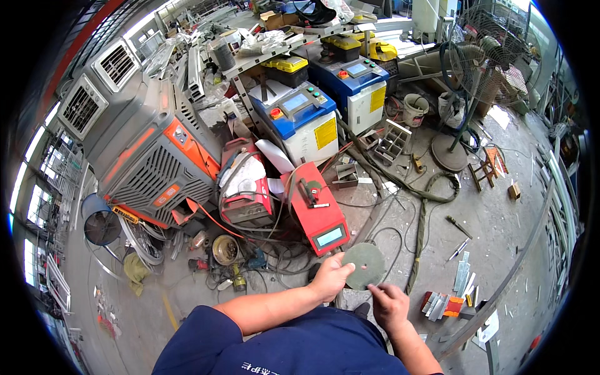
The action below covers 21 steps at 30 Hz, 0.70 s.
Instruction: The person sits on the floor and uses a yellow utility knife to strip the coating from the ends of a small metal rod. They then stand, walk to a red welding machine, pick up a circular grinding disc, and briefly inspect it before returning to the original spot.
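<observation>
A round grey-green abrasive disc (370, 255) with a small centre hole is held out in front of my body. My left hand (331, 279) is closed on its left edge, thumb over the near face. At the disc's lower edge my right hand (392, 307) has its fingers curled, with the fingertips meeting the rim. Just beyond the disc stands a red machine box (317, 212) with a small lit screen. On its top lie a small dark-and-red tool (310, 192) and a marker-like stick (320, 205).
A red-and-white machine (245, 199) and a large grey-orange unit (156, 165) stand left. Two blue-and-white cabinets (306, 128) are behind. Cables and a thick wrapped hose (419, 250) cross the floor. A pedestal fan (450, 154) stands at the right, near metal offcuts (462, 275).
</observation>
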Tool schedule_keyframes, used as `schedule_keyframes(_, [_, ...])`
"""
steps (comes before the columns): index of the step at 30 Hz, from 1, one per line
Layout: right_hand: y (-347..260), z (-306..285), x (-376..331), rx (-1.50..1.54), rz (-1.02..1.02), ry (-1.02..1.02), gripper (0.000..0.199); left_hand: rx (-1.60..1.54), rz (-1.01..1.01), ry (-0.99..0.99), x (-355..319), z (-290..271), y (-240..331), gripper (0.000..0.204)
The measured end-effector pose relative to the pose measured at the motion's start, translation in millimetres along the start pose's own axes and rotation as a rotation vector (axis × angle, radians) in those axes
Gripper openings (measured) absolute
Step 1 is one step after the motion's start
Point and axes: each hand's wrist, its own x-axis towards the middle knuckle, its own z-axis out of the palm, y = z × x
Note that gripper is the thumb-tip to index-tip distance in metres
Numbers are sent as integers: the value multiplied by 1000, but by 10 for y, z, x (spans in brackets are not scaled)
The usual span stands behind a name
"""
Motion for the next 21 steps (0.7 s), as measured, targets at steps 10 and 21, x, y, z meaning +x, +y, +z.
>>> schedule_keyframes(10, [16, -26, -9, -41, -39, 11, 36, -14, -20, -1, -43, 48, 45, 27])
schedule_keyframes(21, [38, 34, 3, -19, 32, 59, 34, -15, -25, 18, -88, 28, 56, 28])
